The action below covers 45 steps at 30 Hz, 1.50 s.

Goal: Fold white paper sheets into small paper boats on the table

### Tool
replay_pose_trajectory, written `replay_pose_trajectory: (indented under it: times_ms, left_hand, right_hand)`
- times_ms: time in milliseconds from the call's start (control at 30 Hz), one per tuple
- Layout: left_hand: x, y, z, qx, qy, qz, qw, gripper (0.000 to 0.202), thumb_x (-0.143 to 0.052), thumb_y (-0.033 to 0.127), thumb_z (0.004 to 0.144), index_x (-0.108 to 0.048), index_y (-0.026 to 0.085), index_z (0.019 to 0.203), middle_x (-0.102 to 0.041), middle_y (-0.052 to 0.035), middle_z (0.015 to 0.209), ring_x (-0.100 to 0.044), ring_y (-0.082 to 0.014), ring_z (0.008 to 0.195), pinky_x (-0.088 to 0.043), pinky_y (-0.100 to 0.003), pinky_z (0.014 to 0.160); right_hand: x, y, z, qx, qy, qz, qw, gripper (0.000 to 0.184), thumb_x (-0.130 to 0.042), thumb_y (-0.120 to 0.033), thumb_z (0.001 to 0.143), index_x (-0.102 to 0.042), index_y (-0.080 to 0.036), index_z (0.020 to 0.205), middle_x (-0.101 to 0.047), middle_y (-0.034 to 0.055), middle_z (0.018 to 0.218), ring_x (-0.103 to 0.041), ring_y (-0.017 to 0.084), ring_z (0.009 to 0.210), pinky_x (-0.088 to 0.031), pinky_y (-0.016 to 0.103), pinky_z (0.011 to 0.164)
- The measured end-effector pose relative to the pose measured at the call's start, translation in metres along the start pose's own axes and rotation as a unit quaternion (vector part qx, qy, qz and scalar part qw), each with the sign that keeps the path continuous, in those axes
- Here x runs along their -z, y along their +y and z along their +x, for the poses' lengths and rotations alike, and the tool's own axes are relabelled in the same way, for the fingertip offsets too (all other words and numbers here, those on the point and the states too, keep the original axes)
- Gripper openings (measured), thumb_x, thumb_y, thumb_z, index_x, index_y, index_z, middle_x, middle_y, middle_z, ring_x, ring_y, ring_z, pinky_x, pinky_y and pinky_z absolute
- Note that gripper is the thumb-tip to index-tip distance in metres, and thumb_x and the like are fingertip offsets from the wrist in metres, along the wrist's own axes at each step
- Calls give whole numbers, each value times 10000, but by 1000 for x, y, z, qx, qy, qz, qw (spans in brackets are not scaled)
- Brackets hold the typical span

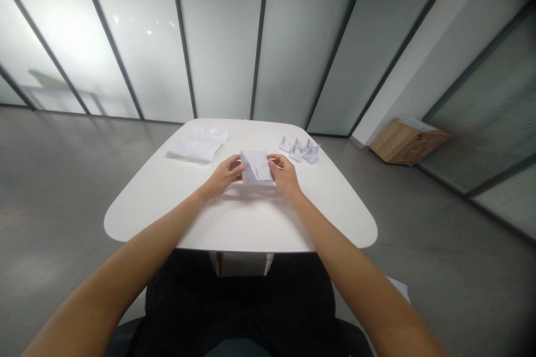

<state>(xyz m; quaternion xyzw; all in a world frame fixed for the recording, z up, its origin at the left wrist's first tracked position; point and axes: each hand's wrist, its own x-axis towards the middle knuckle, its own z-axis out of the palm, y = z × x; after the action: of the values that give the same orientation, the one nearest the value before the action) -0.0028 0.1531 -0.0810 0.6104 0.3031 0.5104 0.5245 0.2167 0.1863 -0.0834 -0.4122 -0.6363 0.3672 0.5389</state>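
Observation:
A folded sheet of white paper (256,167) is held up just above the middle of the table, with creases and a diagonal flap showing on its near face. My left hand (228,174) pinches its left edge between thumb and fingers. On the opposite side, my right hand (285,175) grips the right edge the same way. Beyond my right hand stand several small folded paper shapes (298,149) with pointed tips, grouped close together. Some loose, creased white sheets (199,144) lie flat past my left hand.
The white table (251,228) has rounded corners and its near edge is at my lap. Frosted glass panels (221,39) rise behind it. A wooden cabinet (404,142) stands on the floor at the right. Something white (400,287) shows beside my right forearm.

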Motion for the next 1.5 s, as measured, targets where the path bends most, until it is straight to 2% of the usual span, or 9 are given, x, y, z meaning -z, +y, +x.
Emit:
replay_pose_trajectory:
  times_ms: [233,433,533,667,867,1000,1167,1300,1500]
  left_hand:
    - [3,-15,7,-60,62,117,989,587,-775,334,780,-550,181,1300,-688,-121,1203,-669,-235,1114,-557,-364,933]
    - [15,-20,5,-118,106,226,961,905,-726,248,779,-260,226,1554,-605,-149,1286,-675,-217,1055,-569,-320,835]
    - [20,-16,3,-183,113,340,916,725,-737,247,771,-469,224,1445,-525,-168,1383,-574,-270,1238,-545,-384,948]
    - [21,-12,3,-176,105,409,889,407,-758,286,792,-669,218,1183,-556,-151,1359,-569,-292,1240,-543,-424,946]
    - [18,-12,0,-172,71,397,899,311,-735,295,819,-692,208,1115,-707,-97,1200,-649,-262,1129,-527,-388,931]
    - [15,-10,-3,-180,46,410,893,260,-700,283,861,-706,212,1111,-735,-78,1151,-681,-232,1051,-534,-361,912]
    - [13,-7,-4,-223,7,416,882,311,-624,292,951,-688,207,1243,-737,-99,1185,-697,-212,1050,-543,-349,929]
    - [10,-5,-5,-253,-6,434,865,330,-529,292,1011,-684,228,1295,-732,-94,1242,-698,-214,1123,-542,-360,981]
    - [5,3,-13,-229,2,537,812,419,-522,265,1011,-592,304,1422,-715,-57,1296,-712,-214,1109,-557,-328,926]
  right_hand:
    - [-7,-5,-6,-13,-2,-11,1000,380,-650,-476,813,-686,-207,1078,-678,29,902,-550,130,670,-426,235,550]
    - [-12,-5,-8,-72,-57,94,991,401,-670,-489,797,-662,-220,1094,-653,10,870,-617,145,702,-532,270,600]
    - [-11,-6,-9,-65,-65,98,991,388,-680,-470,799,-660,-218,1094,-660,11,890,-619,141,699,-537,267,593]
    - [-9,-10,-9,-42,-55,96,993,438,-693,-442,811,-621,-240,1192,-649,-14,838,-589,131,681,-503,236,565]
    - [-10,-12,-9,-105,-66,186,975,584,-776,-494,765,-560,-256,1253,-652,-12,856,-630,168,791,-554,279,649]
    - [-11,-13,-9,-136,-108,206,963,538,-769,-566,777,-620,-248,1184,-680,37,1011,-642,194,902,-569,306,713]
    - [-10,-17,-12,-129,-125,225,958,409,-717,-595,829,-633,-272,1065,-664,15,1101,-622,182,997,-556,291,776]
    - [-9,-19,-14,-147,-145,254,945,371,-716,-585,834,-611,-276,1011,-677,8,1137,-636,176,981,-548,304,815]
    - [-10,-20,-14,-178,-162,279,930,379,-696,-592,858,-606,-283,1057,-692,20,1105,-662,173,853,-551,293,720]
